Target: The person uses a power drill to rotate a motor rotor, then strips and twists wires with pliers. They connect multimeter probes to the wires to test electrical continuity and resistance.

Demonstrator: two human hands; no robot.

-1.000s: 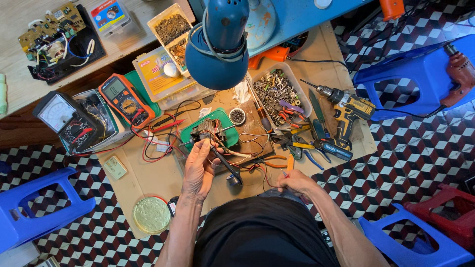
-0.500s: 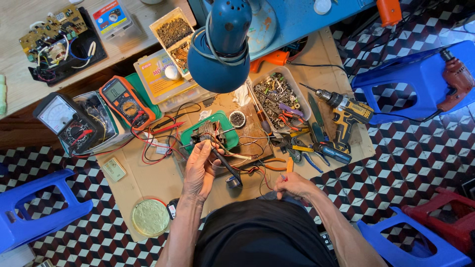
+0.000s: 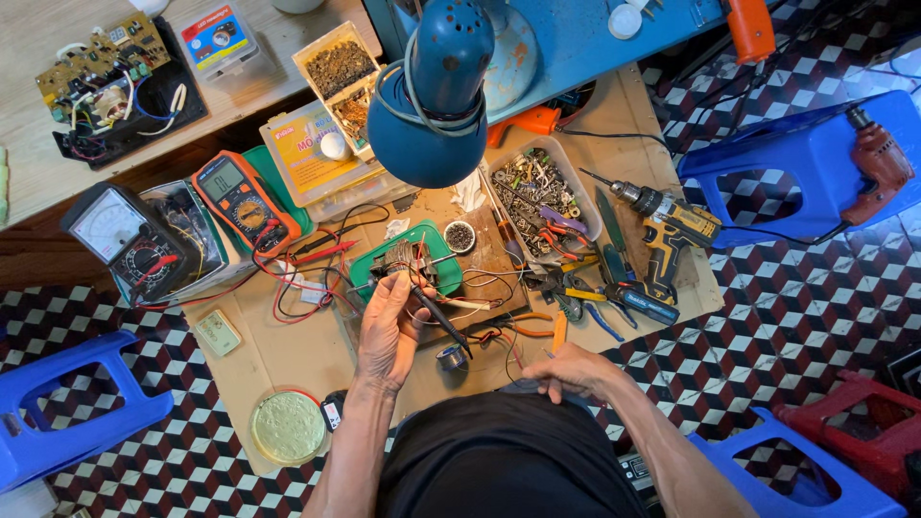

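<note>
Where cardboard point(image 3: 288, 355) covers the checkered floor point(image 3: 787, 326), my left hand point(image 3: 389, 331) grips a wire-wound motor core point(image 3: 403, 259); my right hand point(image 3: 571, 369) rests half-curled, empty.

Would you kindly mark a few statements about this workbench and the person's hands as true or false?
1. The left hand holds a small wound part with wires over the green tray. True.
2. The right hand grips the yellow cordless drill. False: the drill lies apart on the cardboard; the hand rests near the body.
3. An orange digital multimeter lies left of the tray. True.
4. The blue lamp lies on the floor. False: it hangs over the bench.
5. The clear bin holds mixed screws and hardware. True.
</note>
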